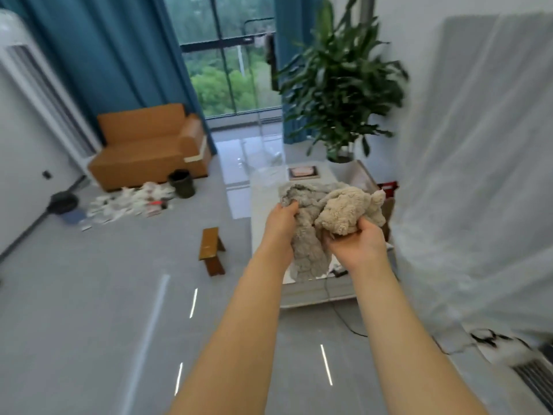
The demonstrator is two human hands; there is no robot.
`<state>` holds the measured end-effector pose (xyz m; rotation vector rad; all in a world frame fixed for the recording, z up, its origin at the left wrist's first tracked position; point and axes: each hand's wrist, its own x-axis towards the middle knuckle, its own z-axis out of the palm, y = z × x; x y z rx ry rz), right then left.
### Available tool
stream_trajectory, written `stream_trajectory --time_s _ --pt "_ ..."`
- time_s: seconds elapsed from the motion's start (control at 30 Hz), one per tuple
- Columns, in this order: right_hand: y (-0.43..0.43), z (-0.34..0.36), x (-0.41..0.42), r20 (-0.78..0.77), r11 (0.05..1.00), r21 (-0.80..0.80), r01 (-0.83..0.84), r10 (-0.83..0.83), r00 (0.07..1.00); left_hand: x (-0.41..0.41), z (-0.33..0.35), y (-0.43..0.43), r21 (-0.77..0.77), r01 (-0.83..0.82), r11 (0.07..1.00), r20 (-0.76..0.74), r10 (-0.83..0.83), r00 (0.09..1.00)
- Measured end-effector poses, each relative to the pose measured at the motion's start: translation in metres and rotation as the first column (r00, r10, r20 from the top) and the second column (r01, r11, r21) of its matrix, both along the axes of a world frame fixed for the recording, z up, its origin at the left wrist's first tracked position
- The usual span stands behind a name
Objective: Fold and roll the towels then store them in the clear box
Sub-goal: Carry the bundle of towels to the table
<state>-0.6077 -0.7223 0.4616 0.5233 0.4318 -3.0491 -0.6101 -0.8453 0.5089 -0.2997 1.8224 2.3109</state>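
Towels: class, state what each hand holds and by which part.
Left hand grips the grey towel near its upper edge; right hand cups the bunched beige towel from beneath.

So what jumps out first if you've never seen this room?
Two bare arms reach into the middle, the left hand gripping a grey towel and the right hand a beige towel, both bunched up and unfolded. Behind them stand a leafy plant and, far left, an orange sofa beneath blue curtains.
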Motion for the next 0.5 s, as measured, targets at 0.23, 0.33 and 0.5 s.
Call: stream_trajectory --time_s 0.23,0.33,0.5 --pt "-0.103 -0.008 -0.074 0.003 0.986 0.022 -0.164 0.164 0.987 -0.056 -0.013 -0.120 0.032 -0.197 0.980 0.113 0.192 0.975" --pt "-0.137 -0.010 -0.121 0.038 0.979 0.039 -0.201 0.200 0.979 -0.100 -0.023 -0.156 0.025 -0.254 0.967 0.139 0.249 0.958" --pt "-0.179 -0.015 -0.216 0.078 0.963 0.045 -0.266 0.262 0.962 -0.182 -0.027 -0.196 0.043 -0.331 0.943 0.171 0.319 0.932"
